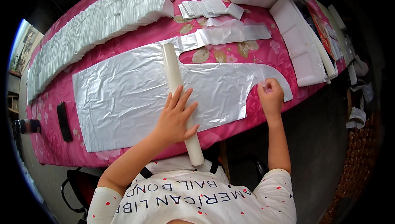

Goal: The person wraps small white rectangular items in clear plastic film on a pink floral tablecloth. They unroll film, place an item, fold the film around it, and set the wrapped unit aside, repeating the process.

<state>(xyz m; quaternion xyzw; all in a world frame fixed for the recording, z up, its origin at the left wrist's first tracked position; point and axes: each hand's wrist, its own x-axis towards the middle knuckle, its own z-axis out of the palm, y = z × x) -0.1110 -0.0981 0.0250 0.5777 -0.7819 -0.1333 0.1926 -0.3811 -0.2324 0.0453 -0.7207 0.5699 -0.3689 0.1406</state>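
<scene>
A thin, wrinkled white plastic apron (119,92) lies spread across the table, its narrow curved end to the right and a long strip running along its far side. Across the apron rests a pale cylindrical tube (173,70), its near end reaching past the table edge toward me. My left hand (176,115) lies on the tube with its fingers spread. At the apron's narrow end, my right hand (271,97) is closed, pinching thin plastic at its edge; the fingertips are partly hidden.
Long rows of folded white packets (103,16) fill the far left, with a smaller row of packets (205,8) at the far middle. White foam boxes (298,43) stand at the right. A black phone (63,121) lies left on the pink flowered tablecloth (45,142).
</scene>
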